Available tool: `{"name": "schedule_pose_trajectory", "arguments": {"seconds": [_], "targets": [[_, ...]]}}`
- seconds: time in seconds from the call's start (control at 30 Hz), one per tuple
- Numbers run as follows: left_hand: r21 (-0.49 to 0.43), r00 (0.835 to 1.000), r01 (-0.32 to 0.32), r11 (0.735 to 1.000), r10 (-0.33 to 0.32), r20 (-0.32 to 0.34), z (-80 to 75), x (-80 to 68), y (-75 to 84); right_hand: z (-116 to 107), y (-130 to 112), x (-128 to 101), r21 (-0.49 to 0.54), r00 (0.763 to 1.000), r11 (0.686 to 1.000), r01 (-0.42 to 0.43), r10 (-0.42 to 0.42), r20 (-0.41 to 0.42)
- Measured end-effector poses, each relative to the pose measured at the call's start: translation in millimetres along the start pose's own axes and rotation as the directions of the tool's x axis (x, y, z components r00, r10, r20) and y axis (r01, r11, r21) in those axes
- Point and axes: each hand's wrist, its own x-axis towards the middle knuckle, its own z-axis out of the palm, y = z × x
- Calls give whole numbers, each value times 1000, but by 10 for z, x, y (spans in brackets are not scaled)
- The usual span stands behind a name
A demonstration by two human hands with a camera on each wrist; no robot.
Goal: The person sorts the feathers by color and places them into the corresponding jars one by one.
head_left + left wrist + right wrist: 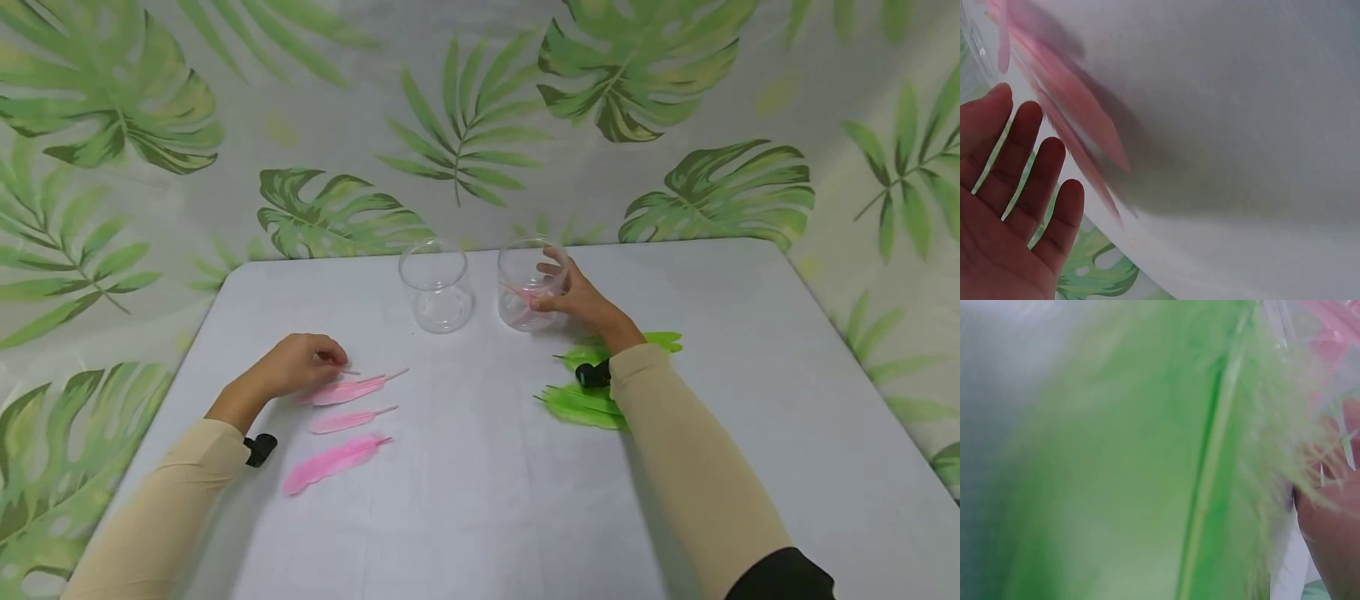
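Three pink feathers (341, 417) by left hand (300, 364); right fingers (553, 271) clasp one of two jars (527, 286).

Setting: a staged tabletop work area rather than a lived-in room, with no furniture or fixtures in view to mark it as a home, kitchen or shop. A plain white table (750, 375) fills the lower and middle frame; a cloth backdrop (300, 125) printed with large green tropical leaves covers the whole upper frame and runs down both sides. Props are few and sorted: two clear glass jars (437, 286) at centre, pink feathers (341, 421) lower left, green feathers (577, 404) right of centre.
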Motion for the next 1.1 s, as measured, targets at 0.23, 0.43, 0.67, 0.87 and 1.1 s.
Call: {"name": "schedule_pose_trajectory", "arguments": {"seconds": [0.23,0.43,0.67,0.87,1.1], "targets": [[53,1000,-17,998,17,5,102,108,-42,10,9,11,11,1000,1000,-7,7,-2],[97,998,-64,993,65,-4,134,150,-46,19,6,21,-1,1000,1000,-9,9,-15],[105,999,-44,993,45,-6,119,157,-11,12,-10,8,-12,1000,1000,-17,17,-17],[116,999,-42,992,43,-12,117,163,-20,7,-81,-9,12,999,999,-37,37,-5],[114,1000,-15,993,16,0,106,146,-16,9,12,26,-19,1000,1000,-17,17,-13]]}}
